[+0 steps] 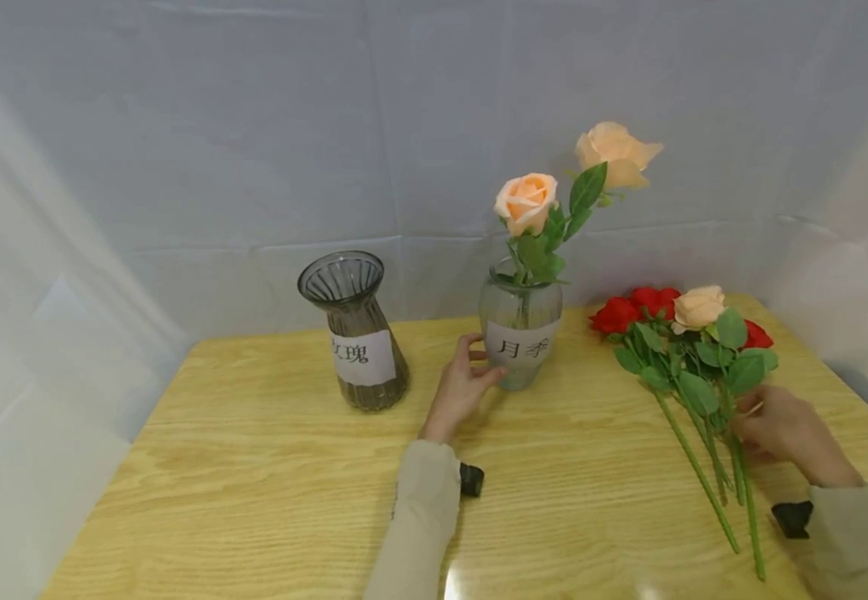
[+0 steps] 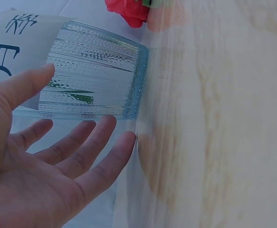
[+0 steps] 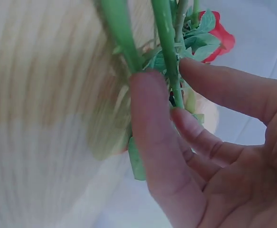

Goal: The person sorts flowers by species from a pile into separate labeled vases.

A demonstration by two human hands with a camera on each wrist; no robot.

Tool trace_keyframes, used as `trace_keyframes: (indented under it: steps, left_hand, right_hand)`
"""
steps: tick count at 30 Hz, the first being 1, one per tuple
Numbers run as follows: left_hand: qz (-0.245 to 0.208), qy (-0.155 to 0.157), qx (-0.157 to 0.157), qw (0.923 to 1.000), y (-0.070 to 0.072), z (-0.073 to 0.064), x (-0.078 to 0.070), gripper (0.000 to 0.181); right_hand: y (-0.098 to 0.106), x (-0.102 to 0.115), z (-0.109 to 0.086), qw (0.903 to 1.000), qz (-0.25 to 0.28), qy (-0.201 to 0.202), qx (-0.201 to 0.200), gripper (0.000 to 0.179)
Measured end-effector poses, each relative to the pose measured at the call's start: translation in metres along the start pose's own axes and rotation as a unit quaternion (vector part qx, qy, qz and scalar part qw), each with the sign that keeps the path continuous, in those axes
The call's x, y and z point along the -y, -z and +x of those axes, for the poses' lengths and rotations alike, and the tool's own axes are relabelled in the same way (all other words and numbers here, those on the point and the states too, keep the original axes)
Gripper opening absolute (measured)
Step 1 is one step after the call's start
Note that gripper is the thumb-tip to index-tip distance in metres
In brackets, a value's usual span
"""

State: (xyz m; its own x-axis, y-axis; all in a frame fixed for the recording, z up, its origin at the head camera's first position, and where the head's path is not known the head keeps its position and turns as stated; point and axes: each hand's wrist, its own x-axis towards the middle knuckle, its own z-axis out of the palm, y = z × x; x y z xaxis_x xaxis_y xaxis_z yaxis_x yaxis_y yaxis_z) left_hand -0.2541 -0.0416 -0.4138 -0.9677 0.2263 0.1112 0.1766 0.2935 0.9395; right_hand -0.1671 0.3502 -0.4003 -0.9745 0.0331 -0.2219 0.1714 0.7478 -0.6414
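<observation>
Light wooden table (image 1: 254,467), white cloth backdrop (image 1: 217,125); my left hand (image 1: 460,387) relaxed beside clear vase (image 1: 520,329), my right hand (image 1: 782,429) fingering rose stems (image 1: 704,467); dark vase (image 1: 359,342) nearby

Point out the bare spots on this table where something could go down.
Bare table left of and in front of the dark vase; also the strip between both sleeves. Crowded: right side, where the loose roses lie under the right hand, and around the clear vase by the left hand.

dark empty vase (image 1: 355,333), wooden table (image 1: 254,467)
</observation>
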Motion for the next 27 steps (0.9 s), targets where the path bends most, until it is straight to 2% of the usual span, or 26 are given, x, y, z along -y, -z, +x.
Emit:
trace_keyframes:
  steps: [5, 10, 16, 22, 27]
  left_hand:
    - [0.006, -0.003, 0.0, 1.0, 0.0, 0.0, 0.0, 0.059]
    - [0.008, -0.005, 0.0, 1.0, 0.0, 0.0, 0.001, 0.059]
    - [0.002, -0.006, -0.002, 1.0, 0.0, 0.0, 0.0, 0.059]
    - [0.008, -0.005, -0.001, 1.0, -0.001, 0.0, 0.001, 0.06]
    - [0.007, -0.004, 0.0, 1.0, 0.0, -0.001, -0.001, 0.06]
  right_hand:
    - [0.0, -0.002, 0.002, 0.9992, 0.037, -0.013, 0.011, 0.054]
    - [0.001, -0.002, 0.003, 0.997, 0.069, -0.027, 0.023, 0.054]
    - [-0.001, -0.004, 0.002, 0.9966, 0.08, -0.009, 0.016, 0.062]
    - [0.003, -0.01, 0.001, 0.9862, 0.163, -0.008, 0.029, 0.064]
    - [0.005, -0.014, 0.0, 0.9804, 0.193, -0.001, 0.04, 0.069]
